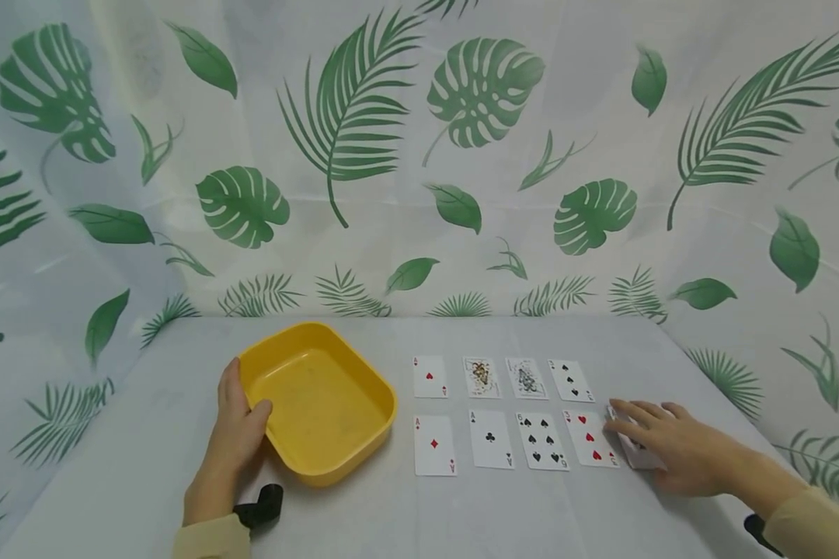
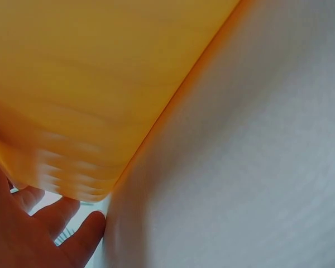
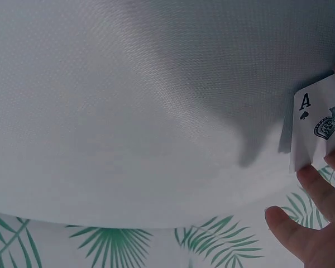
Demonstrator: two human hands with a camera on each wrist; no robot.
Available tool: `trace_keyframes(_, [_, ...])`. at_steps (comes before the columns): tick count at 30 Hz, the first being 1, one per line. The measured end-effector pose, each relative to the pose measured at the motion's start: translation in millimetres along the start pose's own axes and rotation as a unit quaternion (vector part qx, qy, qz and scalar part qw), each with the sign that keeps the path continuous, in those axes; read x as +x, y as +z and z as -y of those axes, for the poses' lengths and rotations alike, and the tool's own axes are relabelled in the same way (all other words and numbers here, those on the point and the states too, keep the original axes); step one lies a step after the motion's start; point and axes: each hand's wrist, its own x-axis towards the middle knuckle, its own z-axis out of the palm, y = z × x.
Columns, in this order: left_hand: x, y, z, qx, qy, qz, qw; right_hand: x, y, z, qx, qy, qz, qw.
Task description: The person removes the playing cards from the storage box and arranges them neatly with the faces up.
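My left hand (image 1: 232, 435) holds a yellow plastic tray (image 1: 388, 431) by its left side, thumb over the rim and fingers along the outer wall. The left wrist view shows those fingers (image 2: 58, 215) against the tray's outside. At the right end of the laid-out cards, my right hand (image 1: 695, 450) grips an ace of spades (image 3: 318, 120) by its edges, partly covering it. Beside it lie a three of hearts (image 1: 590, 439), a six of spades (image 1: 544, 442), an ace of clubs (image 1: 490, 450) and an ace of diamonds (image 1: 434, 458).
Behind that row lie an ace of hearts (image 1: 429, 386), a coloured joker-like card (image 1: 481, 378), a grey joker-like card (image 1: 527, 379) and a spade card (image 1: 571, 382). A white cloth covers the table (image 1: 349, 528). A leaf-patterned curtain (image 1: 391, 248) hangs behind.
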Motion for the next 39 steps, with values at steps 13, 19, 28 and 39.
trace_keyframes(13, [0.9, 0.3, -1.6, -0.002, -0.007, 0.002, 1.0, 1.5, 13.4, -6.6, 0.026, 0.02, -0.016, 0.9993])
trace_keyframes(19, [0.1, -0.2, -1.5, -0.001, -0.005, 0.004, 1.0, 1.7, 14.0, -3.1, 0.034, 0.032, -0.011, 0.9988])
trace_keyframes(28, [0.4, 0.9, -0.8, 0.001, -0.005, 0.006, 1.0, -0.8, 13.5, -3.5, 0.04, 0.043, -0.018, 0.9981])
trace_keyframes(39, [-1.3, -1.0, -5.7, 0.025, -0.009, 0.011, 0.9996, 1.9, 1.1, -4.9, 0.033, 0.028, -0.127, 0.9909])
